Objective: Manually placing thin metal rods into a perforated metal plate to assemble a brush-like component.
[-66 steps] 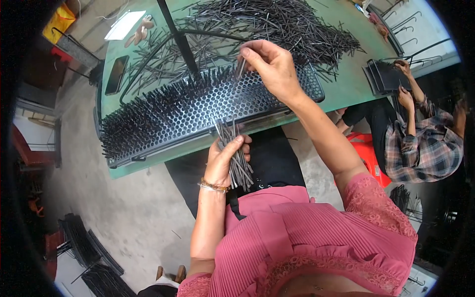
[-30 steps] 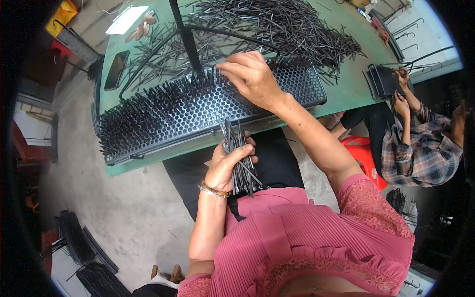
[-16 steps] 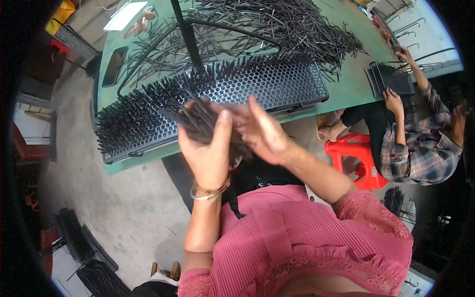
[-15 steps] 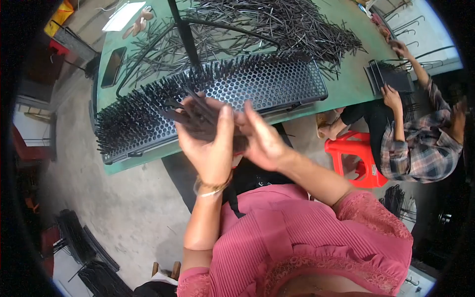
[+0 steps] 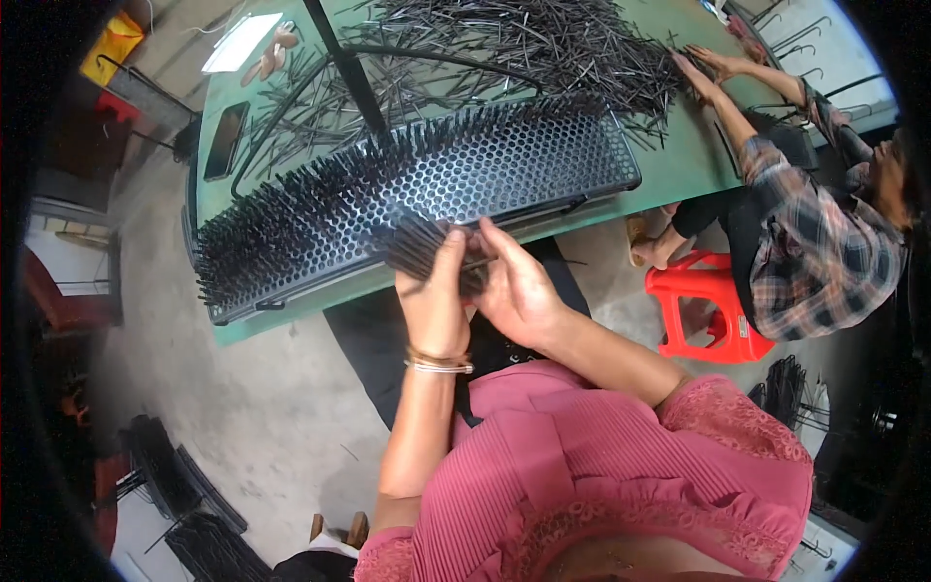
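Left hand (image 5: 433, 308) partly hides blurred dark rods (image 5: 417, 247).

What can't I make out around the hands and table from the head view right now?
- Head view: the rod count in the bundle; blurred, overlapping, partly covered by the left hand.
- Head view: the right hand's fingertips, thumb aside; mostly hidden behind the bundle and left hand.
- Head view: far side of the rod pile; cut off by the top edge.

Workshop: heaped rods (image 5: 553, 48), perforated tray (image 5: 495, 175), co-worker (image 5: 824, 247) alongside.
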Motion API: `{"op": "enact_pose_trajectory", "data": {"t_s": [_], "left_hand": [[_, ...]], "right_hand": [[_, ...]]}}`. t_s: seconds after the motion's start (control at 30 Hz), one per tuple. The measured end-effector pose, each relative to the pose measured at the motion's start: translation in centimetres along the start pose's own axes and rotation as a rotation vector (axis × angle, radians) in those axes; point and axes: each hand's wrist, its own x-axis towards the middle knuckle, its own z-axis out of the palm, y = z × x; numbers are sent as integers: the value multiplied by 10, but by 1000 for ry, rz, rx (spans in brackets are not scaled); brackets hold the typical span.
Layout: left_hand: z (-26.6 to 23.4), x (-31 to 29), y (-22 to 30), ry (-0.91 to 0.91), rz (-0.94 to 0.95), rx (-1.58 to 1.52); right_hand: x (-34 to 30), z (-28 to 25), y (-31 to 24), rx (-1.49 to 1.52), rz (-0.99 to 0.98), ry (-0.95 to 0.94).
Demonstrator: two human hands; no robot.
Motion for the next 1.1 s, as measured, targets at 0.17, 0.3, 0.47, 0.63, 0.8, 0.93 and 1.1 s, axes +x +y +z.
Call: {"op": "enact_pose_trajectory", "data": {"t_s": [0.17,0.3,0.47,0.63,0.8,0.93,1.1], "left_hand": [[-23,1,21,-299,-485,-175],[-20,-5,16,-336,-485,-133],[-20,-9,13,-386,-473,-41],[-26,-6,10,-341,-464,-6],[-24,-1,11,-301,-487,-73],[-23,9,9,-329,-561,-135],[-21,15,-8,-301,-534,-124]], "right_hand": [[-3,-2,-54,-934,-208,-76],[14,13,-74,-1102,-133,-181],[25,4,-75,-975,-50,-116],[26,2,-75,-908,-114,-82],[35,14,-87,-1000,-512,-72],[51,31,-108,-883,-539,-82],[78,17,-107,-751,-373,-45]]}}
